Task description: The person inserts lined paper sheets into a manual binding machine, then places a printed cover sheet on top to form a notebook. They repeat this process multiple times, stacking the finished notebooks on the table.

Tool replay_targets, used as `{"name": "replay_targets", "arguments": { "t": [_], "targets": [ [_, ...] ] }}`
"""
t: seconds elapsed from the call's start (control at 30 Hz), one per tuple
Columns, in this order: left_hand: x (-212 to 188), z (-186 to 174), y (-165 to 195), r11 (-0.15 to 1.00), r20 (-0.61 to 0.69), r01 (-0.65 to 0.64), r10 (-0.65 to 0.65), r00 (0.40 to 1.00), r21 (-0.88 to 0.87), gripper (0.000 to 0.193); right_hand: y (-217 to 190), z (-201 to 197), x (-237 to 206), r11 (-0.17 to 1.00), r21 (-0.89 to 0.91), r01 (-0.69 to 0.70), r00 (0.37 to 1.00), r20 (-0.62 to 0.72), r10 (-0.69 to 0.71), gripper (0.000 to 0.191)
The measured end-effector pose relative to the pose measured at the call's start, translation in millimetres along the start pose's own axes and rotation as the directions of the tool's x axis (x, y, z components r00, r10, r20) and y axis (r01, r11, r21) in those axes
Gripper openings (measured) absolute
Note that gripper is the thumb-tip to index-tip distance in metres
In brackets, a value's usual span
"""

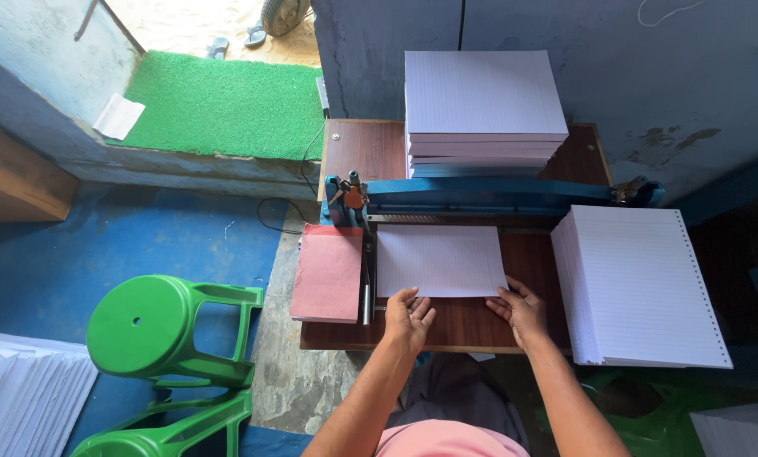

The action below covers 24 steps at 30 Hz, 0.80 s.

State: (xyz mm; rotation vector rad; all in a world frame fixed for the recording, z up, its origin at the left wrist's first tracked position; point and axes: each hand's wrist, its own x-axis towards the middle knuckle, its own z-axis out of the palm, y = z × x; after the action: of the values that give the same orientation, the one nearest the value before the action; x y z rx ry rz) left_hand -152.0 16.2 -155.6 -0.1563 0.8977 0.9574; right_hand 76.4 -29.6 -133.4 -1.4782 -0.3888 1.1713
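We are squaring a small sheaf of lined paper (440, 261) under the blue cutter (489, 199), left hand (408, 317) and right hand (521, 309) pressing its near corners with fingers spread flat (uncut stack (641, 283) waiting right, another pile (483, 97) at the far side).

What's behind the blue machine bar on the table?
Behind the blue bar stands a tall stack of lined paper on the wooden table, against the wall. The stack's foot is hidden by the bar.

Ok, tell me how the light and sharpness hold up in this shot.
Head view: daylight blows out the sandy ground beyond the green mat; the table is evenly lit, with no glare on the ruled sheet; left hand and right hand are sharp; the lower right corner sinks into shadow.
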Motion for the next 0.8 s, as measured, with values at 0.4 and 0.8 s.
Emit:
{"name": "replay_targets", "arguments": {
  "t": [0.4,0.8],
  "targets": [
    [-10.5,5.8,5.9,0.997,0.034,-0.008,0.005,0.999,0.079,0.089,-7.1,3.3,0.0,1.000,-0.022,-0.007,1.000,-0.011,0.007,0.043],
    [-11.1,-17.6,-11.3,0.973,0.034,-0.052,0.045,0.998,0.226,0.062,-1.2,0.5,-0.7,0.999,0.045,-0.013,1.000,-0.003,0.014,0.045]
  ]
}}
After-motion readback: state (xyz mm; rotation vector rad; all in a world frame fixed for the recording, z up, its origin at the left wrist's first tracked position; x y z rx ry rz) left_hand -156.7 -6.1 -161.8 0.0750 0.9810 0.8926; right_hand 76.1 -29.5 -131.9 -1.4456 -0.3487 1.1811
